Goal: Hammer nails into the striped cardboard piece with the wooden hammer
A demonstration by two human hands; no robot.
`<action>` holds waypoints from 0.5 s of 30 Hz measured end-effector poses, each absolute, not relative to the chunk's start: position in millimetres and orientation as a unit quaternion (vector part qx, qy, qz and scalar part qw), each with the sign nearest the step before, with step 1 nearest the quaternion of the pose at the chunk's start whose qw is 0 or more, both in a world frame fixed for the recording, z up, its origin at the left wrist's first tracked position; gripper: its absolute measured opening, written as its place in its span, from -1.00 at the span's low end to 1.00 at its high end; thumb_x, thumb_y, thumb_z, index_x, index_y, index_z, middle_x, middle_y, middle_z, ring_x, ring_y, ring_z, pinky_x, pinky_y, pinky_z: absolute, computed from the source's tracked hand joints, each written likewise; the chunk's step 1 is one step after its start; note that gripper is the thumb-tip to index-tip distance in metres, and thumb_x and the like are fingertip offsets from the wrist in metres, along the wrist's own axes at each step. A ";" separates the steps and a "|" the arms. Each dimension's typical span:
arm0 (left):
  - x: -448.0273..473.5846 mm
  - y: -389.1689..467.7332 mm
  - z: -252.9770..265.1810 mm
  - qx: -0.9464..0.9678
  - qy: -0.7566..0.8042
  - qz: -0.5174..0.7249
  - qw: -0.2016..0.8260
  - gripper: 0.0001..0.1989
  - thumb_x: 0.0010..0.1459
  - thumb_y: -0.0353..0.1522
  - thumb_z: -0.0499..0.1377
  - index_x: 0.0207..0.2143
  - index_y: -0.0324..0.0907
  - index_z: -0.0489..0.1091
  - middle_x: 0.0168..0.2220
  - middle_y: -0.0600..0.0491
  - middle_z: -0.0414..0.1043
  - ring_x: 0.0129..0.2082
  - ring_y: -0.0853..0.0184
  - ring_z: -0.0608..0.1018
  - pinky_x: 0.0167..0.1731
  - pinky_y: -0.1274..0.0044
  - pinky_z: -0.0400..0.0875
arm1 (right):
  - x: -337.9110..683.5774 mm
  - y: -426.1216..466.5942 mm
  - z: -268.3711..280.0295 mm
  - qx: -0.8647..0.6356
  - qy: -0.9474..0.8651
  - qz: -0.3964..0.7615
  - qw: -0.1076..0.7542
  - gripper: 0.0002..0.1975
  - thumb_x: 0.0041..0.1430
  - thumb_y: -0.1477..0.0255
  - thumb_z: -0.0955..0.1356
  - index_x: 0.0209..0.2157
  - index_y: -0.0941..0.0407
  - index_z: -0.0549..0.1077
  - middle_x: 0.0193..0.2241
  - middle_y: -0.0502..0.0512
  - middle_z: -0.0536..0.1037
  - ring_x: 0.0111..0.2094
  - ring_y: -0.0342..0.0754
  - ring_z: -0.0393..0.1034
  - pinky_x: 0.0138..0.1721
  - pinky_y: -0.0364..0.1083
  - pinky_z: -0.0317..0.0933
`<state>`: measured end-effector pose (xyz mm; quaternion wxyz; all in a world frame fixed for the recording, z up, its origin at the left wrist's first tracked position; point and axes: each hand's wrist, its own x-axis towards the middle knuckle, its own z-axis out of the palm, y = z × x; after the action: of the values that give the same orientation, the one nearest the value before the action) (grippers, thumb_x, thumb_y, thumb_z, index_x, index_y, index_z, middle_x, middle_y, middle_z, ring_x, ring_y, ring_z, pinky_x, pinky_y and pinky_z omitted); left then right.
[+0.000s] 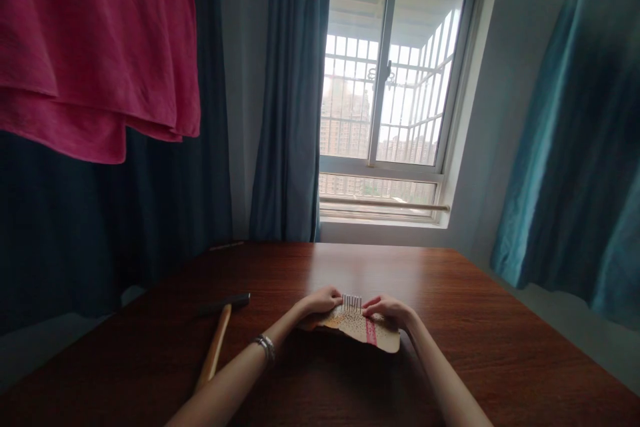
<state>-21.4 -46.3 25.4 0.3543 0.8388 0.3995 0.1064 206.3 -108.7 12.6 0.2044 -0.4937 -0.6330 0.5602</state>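
A tan piece of cardboard [387,339] with a red printed stripe and many small dark dots or holes is held over the table, its near edge wavy and lifted. Along its far part stands a row of several thin nails [351,302], points or heads too small to tell. My left hand [323,300] grips the cardboard at its left side, fingertips beside the nails. On the other side my right hand [385,307] pinches it, fingertips just right of the nails. To the left of my left forearm lies a hammer [219,340] with a wooden handle and a dark head.
The brown wooden table [480,320] reaches back toward a barred window [380,80]. Blue curtains [295,93] hang left and right of it. A pink cloth [95,47] hangs at upper left. A thin object lies at the table's far left edge.
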 end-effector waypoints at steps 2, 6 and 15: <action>-20.1 -48.1 26.6 0.844 0.388 0.100 0.356 -0.65 -0.01 -0.16 0.01 -0.60 -0.28 0.30 -0.66 0.16 0.04 -0.60 0.48 0.10 -0.59 0.62 -0.01 | 207.2 -110.0 12.5 -0.488 -0.627 0.576 0.193 -0.78 0.15 0.36 0.27 -0.23 0.19 0.38 -0.31 0.03 0.46 -0.38 -0.14 0.38 -0.37 -0.08 0.32; -16.9 -53.7 29.4 0.846 0.384 0.100 0.357 -0.67 -0.02 -0.17 0.04 -0.55 -0.29 0.35 -0.66 0.17 0.07 -0.60 0.48 0.12 -0.58 0.62 0.01 | 209.6 -113.5 10.1 -0.483 -0.621 0.588 0.188 -0.78 0.15 0.35 0.27 -0.21 0.19 0.37 -0.28 0.05 0.45 -0.36 -0.13 0.38 -0.35 -0.07 0.32; -21.9 -60.2 46.0 0.840 0.374 0.071 0.388 -0.60 -0.07 -0.07 0.08 -0.54 -0.28 0.35 -0.67 0.18 0.07 -0.64 0.51 0.09 -0.63 0.61 -0.07 | 222.7 -120.0 13.7 -0.520 -0.599 0.573 0.205 -0.72 0.15 0.34 0.27 -0.12 0.17 0.33 -0.16 0.10 0.41 -0.23 -0.06 0.36 -0.25 0.02 0.30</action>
<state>-21.9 -60.2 46.0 0.3878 0.8397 0.3735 0.0712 222.7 -120.0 13.7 0.2048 -0.5202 -0.5993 0.5729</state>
